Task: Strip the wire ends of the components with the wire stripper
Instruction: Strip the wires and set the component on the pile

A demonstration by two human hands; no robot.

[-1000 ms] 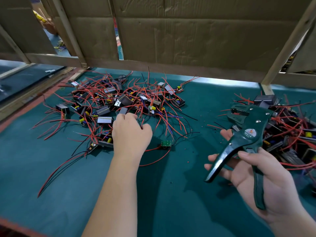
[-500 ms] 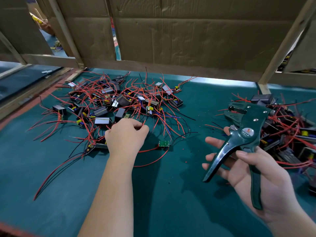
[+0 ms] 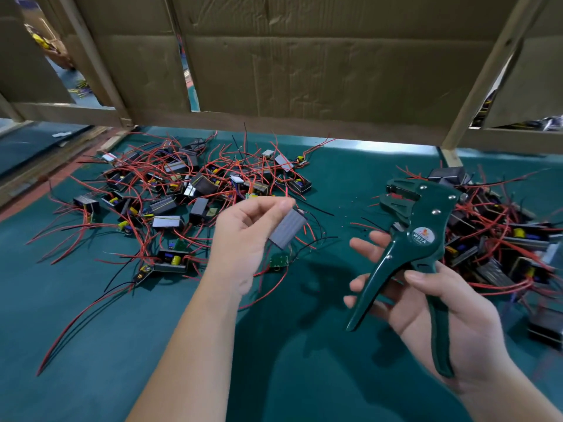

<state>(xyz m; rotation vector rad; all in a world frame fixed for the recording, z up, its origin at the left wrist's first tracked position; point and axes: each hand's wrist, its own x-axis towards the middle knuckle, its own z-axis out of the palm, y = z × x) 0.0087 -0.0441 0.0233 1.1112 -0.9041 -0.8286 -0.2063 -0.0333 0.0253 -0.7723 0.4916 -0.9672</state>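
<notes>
Left hand [image 3: 243, 239]: raised above the counter [image 3: 91, 345], just in front of the left pile.
Left fingers [image 3: 262, 208]: closed in a pinch with the thumb on the upper end of one component [image 3: 288, 228].
Component: grey ribbed block, tilted, clear of the counter; thin black and red leads trail from its right side.
Right hand [image 3: 441, 315]: palm up, carrying the wire stripper [image 3: 420, 236].
Right fingers [image 3: 365, 242]: spread nearly straight behind the tool, with the thumb laid over the rear handle.
Wire stripper: dark green, head pointing up and away, handles spread apart; well apart from the held component.
Left pile [image 3: 170, 193]: components tangled in red and black leads, lying on the counter.
Right pile [image 3: 502, 233]: more components, behind and beside the stripper head.
Circuit board [image 3: 278, 261]: small, green, flat on the counter below the held component.
Backdrop: cardboard wall [image 3: 304, 71] on a wooden frame.
</notes>
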